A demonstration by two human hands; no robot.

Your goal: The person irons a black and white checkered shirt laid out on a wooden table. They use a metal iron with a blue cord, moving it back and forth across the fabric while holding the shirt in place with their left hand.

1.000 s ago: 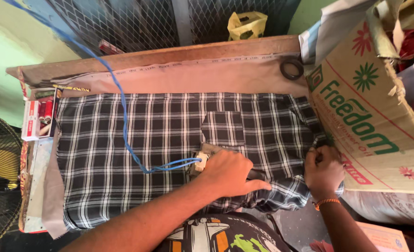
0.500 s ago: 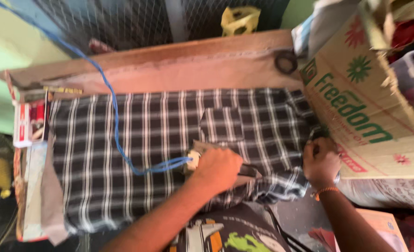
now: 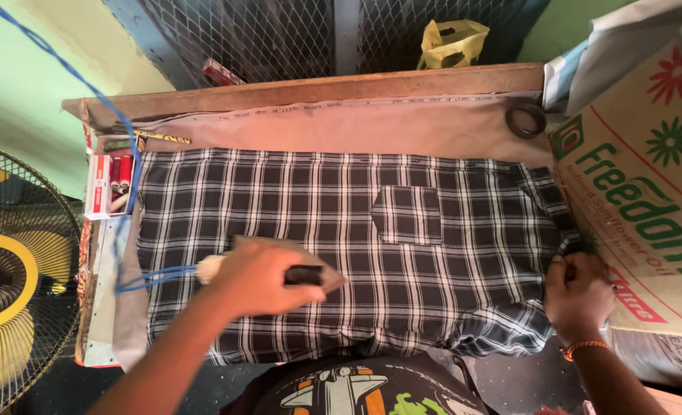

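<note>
On table [image 3: 341, 127], checked shirt [image 3: 341, 246] spread flat; iron [image 3: 298, 265] resting on its lower middle, gripped by left hand [image 3: 260, 278]. Right hand [image 3: 579, 296] apparently pinching shirt's right edge beside cardboard box [image 3: 640, 200]. Fan [image 3: 10, 284] far left.

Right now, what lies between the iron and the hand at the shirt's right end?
In the head view, only flat checked shirt lies between the iron and the right hand; its chest pocket sits just above that stretch.

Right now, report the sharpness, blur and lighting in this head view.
Head view: mostly sharp, with the checked shirt crisp; left hand on the iron slightly motion-smeared; even daylight, no glare; soft shadow under the right hand; wide-angle bending at the fan edge.
</note>
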